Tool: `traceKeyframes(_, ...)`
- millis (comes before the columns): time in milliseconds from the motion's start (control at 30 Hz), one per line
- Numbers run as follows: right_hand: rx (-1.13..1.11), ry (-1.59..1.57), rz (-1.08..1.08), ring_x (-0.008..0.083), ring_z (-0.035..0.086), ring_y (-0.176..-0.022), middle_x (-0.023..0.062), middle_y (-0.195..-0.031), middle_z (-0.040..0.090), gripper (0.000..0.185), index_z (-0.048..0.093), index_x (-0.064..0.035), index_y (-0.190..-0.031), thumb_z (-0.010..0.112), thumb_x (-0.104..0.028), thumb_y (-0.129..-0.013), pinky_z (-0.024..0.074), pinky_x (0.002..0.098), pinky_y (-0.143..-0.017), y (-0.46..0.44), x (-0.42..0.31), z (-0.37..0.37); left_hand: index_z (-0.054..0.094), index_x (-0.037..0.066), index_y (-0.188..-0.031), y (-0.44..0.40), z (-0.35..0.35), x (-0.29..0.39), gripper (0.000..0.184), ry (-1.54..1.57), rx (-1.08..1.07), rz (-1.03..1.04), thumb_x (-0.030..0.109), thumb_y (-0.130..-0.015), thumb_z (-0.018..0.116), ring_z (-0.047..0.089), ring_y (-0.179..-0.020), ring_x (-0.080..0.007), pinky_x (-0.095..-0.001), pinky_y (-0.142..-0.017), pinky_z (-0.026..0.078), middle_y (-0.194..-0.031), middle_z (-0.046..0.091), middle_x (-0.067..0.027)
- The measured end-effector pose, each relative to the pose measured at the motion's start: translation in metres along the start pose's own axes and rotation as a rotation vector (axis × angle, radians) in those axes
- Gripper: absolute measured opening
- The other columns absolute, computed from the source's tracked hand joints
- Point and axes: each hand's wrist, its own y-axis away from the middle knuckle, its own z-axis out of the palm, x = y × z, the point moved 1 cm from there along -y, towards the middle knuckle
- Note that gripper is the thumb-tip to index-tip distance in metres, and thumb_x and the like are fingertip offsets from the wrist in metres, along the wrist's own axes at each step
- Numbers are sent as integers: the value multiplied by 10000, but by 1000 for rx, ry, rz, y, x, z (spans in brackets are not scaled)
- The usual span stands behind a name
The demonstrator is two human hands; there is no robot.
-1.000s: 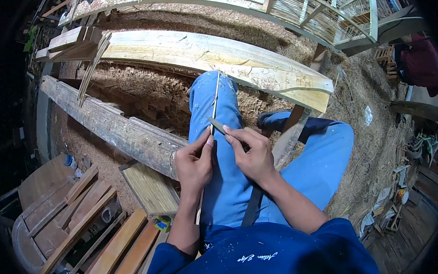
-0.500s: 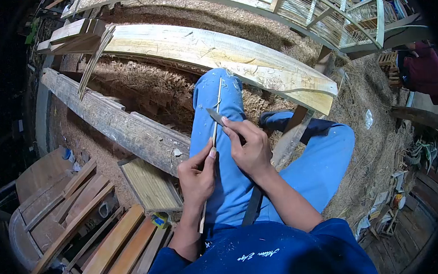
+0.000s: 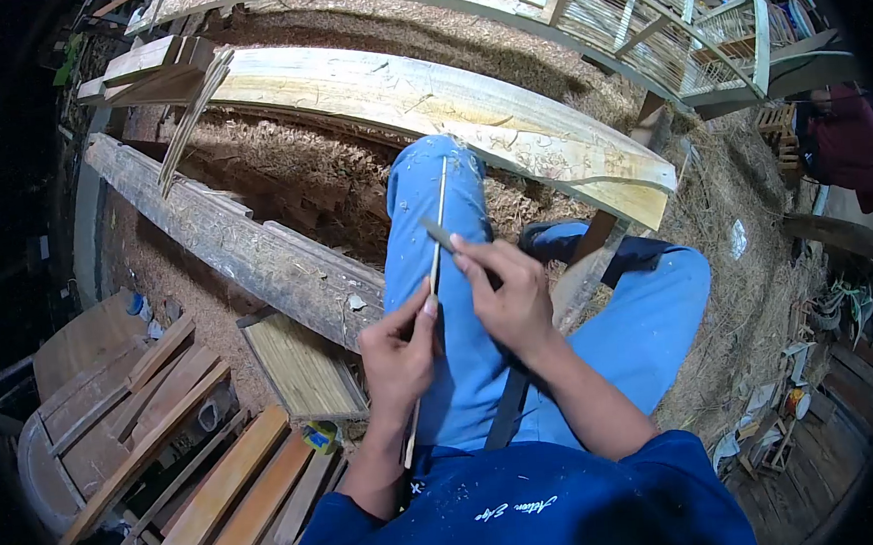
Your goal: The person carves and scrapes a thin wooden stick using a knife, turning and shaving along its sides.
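A thin pale strip [image 3: 443, 204] lies lengthwise along the blue-trousered thigh, its far end near the knee. My left hand [image 3: 398, 350] pinches it between thumb and fingers, and its near end shows below by the wrist. In my right hand [image 3: 510, 293] is a knife with a short grey blade [image 3: 436, 233], which crosses the strip just beyond the left fingertips. The knife's dark handle [image 3: 505, 408] runs back under the right wrist towards the waist. Small shavings cling to the trousers [image 3: 411, 189] around the knee.
Beyond the knee lies a long pale plank [image 3: 365, 87] with curled shavings. A weathered beam [image 3: 225, 250] and cut boards [image 3: 210, 496] are at the left. Slatted framework [image 3: 667, 29] stands at the upper right. Another person's dark red clothing [image 3: 846, 143] shows at the right edge.
The blade moved from near the left fingertips farther up the strip, then slightly back and right. Both hands shifted a little right and down. Both holds are unchanged.
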Motion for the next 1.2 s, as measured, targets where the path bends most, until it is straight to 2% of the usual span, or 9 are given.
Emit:
traceKeyframes(200, -1, -19, 41, 311, 725, -788, 177, -911, 734, 223, 785, -36, -1162, 745, -55, -944, 549, 389, -707, 11, 2, 0, 730, 1, -1311, -9, 6, -5, 309, 14, -21, 47, 77, -1012, 709, 496, -657, 0, -206, -544, 407, -798, 683, 47)
traceKeyframes(300, 61, -28, 27, 337, 733, -824, 180, -951, 751, 213, 785, -37, -1153, 739, -81, -949, 561, 401, -741, -3, 5, 0, 729, -8, -1308, -5, 7, -5, 305, -12, -25, 43, 83, -1018, 707, 493, -653, 1, -203, -535, 392, -791, 666, 53)
traceKeyframes(500, 98, 62, 44, 330, 744, -866, 172, -985, 766, 211, 790, -57, -1152, 735, -119, -957, 572, 394, -782, -20, 3, 7, 729, 7, -1320, 5, 9, -2, 301, 86, -22, 32, 95, -1034, 698, 475, -590, -8, -207, -509, 361, -722, 609, 72)
traceKeyframes(633, 145, 22, 25, 332, 743, -868, 181, -1000, 768, 203, 791, -43, -1139, 731, -119, -961, 568, 395, -793, -53, 24, 8, 724, 6, -1327, 17, 4, -10, 303, 79, -21, -27, 95, -1038, 694, 475, -566, -16, -210, -504, 363, -701, 597, 67)
traceKeyframes(767, 143, 51, -17, 332, 740, -844, 193, -983, 761, 196, 794, -40, -1131, 739, -104, -955, 564, 399, -768, -39, 17, 3, 719, -1, -1331, 13, 3, -9, 304, 116, -34, -60, 85, -1042, 684, 487, -567, -19, -213, -502, 370, -704, 607, 57)
traceKeyframes(933, -52, 12, 77, 325, 734, -806, 199, -927, 744, 200, 798, -41, -1132, 744, -55, -940, 557, 397, -722, 15, -11, -8, 716, -7, -1331, 13, 6, -8, 299, 130, -26, -33, 75, -1047, 672, 489, -568, -17, -208, -499, 365, -712, 608, 56)
traceKeyframes(1000, -61, 18, 84, 317, 739, -809, 187, -929, 746, 201, 793, -34, -1138, 738, -61, -947, 556, 393, -725, 16, -8, -8, 715, -8, -1333, 15, 6, -9, 300, 150, -30, -34, 73, -1048, 669, 486, -570, -16, -206, -499, 361, -715, 606, 58)
traceKeyframes(1067, 56, 36, 36, 318, 741, -812, 184, -930, 745, 205, 791, -35, -1144, 740, -70, -949, 556, 390, -726, 4, 2, -4, 712, -10, -1337, 17, 6, -10, 302, 138, -35, -26, 72, -1049, 666, 481, -574, -14, -202, -501, 356, -718, 605, 62)
traceKeyframes(1200, 112, 63, 16, 342, 745, -848, 188, -977, 762, 201, 790, -30, -1138, 734, -104, -959, 563, 403, -758, -31, 15, 1, 710, -14, -1338, 21, 3, -9, 305, 139, -43, -42, 71, -1049, 666, 477, -579, -12, -203, -502, 351, -729, 606, 67)
